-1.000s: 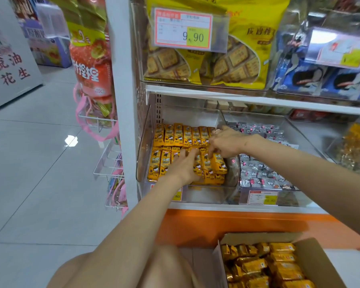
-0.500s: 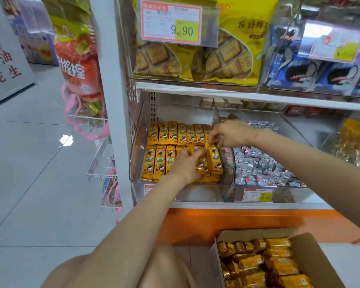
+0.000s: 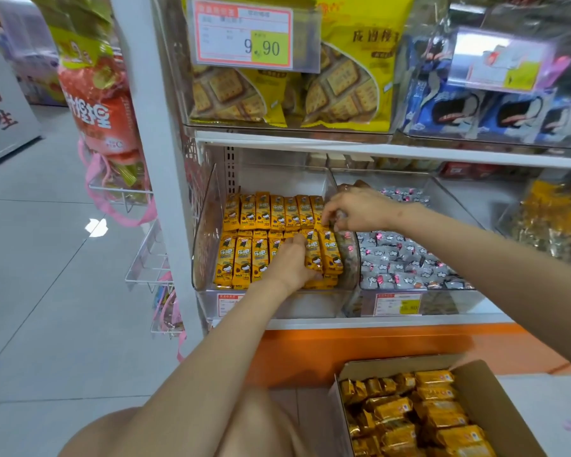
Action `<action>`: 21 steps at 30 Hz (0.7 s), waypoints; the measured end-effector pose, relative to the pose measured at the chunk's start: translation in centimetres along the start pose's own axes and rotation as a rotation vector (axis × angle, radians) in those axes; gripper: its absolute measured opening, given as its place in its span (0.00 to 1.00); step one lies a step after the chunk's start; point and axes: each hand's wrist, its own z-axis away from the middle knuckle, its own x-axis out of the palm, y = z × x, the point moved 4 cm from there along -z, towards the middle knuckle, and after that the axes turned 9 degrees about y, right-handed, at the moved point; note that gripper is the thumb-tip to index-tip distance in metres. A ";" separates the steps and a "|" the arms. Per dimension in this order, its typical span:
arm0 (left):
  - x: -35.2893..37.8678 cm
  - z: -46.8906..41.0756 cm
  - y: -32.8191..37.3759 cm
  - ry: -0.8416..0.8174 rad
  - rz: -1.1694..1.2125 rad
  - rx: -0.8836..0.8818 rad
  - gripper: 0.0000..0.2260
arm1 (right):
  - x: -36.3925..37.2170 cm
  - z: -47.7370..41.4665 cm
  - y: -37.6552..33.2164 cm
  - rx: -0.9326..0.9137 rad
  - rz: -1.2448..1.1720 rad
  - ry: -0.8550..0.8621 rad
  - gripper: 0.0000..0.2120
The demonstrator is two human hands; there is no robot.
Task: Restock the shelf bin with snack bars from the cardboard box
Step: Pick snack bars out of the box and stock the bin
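Off to the left, a hanging bag [image 3: 93,103] of sweets droops over a wire rack [image 3: 145,255] on the end of the shelving. Next comes the clear shelf bin [image 3: 208,225], packed with yellow snack bars [image 3: 264,212] in two rows, all lying with the printed face up.

The left hand [image 3: 289,263] is down in the front row. Its fingers [image 3: 297,240] are curled over the tops of a few bars and the thumb is tucked against their near ends, so it grips a small clump. The right hand [image 3: 360,207] reaches to the far right end of the back row, beside the divider. Its fingers are bunched narrow, pinching at the last bar there.

Right of that sits a bin of grey sweets [image 3: 406,258]. On the floor below, the cardboard box [image 3: 393,366] stands open with plenty more bars loose inside.

These look light, and the glossy film wrappers are likely slippery. The filling is probably crisp, so a hard squeeze could crush it. I would take a few together across their long sides, not by the crimped ends, and slide them in flat. There seems to be little room left in either row.
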 end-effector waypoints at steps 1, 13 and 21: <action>0.0 0.0 0.1 0.024 -0.010 0.005 0.34 | 0.0 0.0 0.0 0.006 -0.002 -0.003 0.12; -0.1 -0.6 -0.5 -0.047 -0.062 0.087 0.37 | 0.7 1.1 -1.5 0.006 0.104 -0.261 0.42; -0.6 -1.0 -1.2 -0.040 -0.123 0.098 0.34 | 2.8 1.2 -3.8 -0.105 0.408 -0.305 0.41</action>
